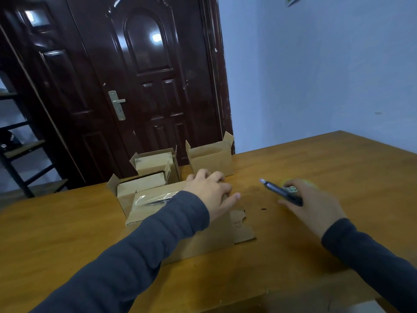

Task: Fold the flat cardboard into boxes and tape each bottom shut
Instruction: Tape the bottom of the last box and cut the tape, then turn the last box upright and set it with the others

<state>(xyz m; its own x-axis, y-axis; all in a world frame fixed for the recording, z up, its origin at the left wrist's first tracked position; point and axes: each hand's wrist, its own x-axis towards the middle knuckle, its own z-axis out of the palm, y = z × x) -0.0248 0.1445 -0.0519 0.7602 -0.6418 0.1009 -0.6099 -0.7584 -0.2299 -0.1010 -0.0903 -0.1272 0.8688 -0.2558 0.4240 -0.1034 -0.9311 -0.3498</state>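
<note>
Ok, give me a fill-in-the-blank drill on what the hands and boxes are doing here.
1. The left hand presses on a ____ box.
2. The right hand holds a dark ____.
3. The far open box stands on the ____ table.
4. Behind the boxes is a dark ____.

Missing words: cardboard; utility knife; wooden; door

2 long dark grey sleeves (144,245), plain knit, reaching wrists; bare hands.

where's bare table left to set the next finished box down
Bare table lies to the right of the right hand, out to the wall, and to the left of the taped box. It is crowded at the far edge, where the open boxes cluster by the left hand.
</note>
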